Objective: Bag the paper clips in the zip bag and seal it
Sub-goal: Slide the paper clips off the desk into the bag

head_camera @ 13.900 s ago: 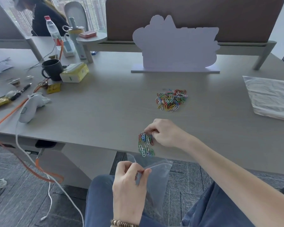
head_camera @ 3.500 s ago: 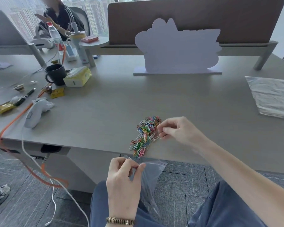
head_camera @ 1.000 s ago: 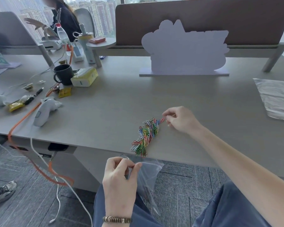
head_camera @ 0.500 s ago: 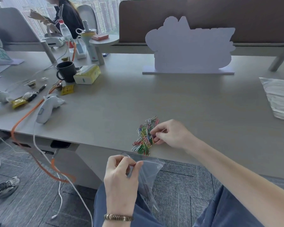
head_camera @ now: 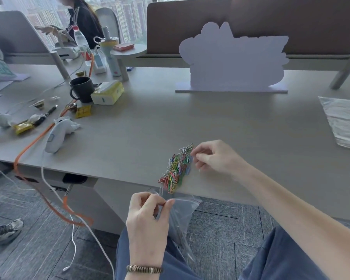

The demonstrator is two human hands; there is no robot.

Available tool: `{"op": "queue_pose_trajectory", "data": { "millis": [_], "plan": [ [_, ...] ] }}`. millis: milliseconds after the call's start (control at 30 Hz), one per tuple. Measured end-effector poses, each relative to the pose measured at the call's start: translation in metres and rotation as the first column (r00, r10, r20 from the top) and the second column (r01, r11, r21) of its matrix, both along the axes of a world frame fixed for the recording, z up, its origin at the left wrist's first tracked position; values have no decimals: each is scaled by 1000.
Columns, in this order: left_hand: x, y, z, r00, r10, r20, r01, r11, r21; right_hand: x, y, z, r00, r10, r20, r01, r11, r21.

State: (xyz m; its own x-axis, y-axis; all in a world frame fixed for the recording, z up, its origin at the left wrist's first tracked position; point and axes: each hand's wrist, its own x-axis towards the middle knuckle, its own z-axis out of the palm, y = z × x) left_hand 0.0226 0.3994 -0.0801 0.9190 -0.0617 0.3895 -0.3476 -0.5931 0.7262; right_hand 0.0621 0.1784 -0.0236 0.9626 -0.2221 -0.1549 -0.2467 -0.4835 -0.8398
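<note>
while the left hand (head_camera: pixel 148 217) pinches the zip bag (head_camera: pixel 182 215) mouth, the right hand (head_camera: pixel 214 158) curls loosely open beside the paper clips (head_camera: pixel 175 170).

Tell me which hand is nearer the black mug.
Left. The left hand is below the desk edge holding the zip bag, closer to the black mug on the far left. The right hand rests beside the paper clips, farther right.
</note>
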Motion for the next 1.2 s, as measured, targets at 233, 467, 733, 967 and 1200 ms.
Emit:
{"op": "queue_pose_trajectory", "data": {
  "millis": [233,467,733,967,1200],
  "plan": [
    [0,4,0,1000,16,-11,-16,1000,5,38,-12,-9,999,-31,-22,25,971,-236],
    [3,6,2,1000,11,2,-11,1000,-4,17,15,-10,998,53,-40,-59,986,-154],
    [5,9,4,1000,29,9,-29,1000,-1,-14,48,-14,984,168,-60,-164,984,70],
    [5,10,5,999,41,-8,-41,999,-10,-10,34,-7,993,103,53,-113,964,240],
    [4,10,4,999,31,-11,-31,999,-10,34,-9,-15,991,-55,121,94,933,-347]
  ]
}}
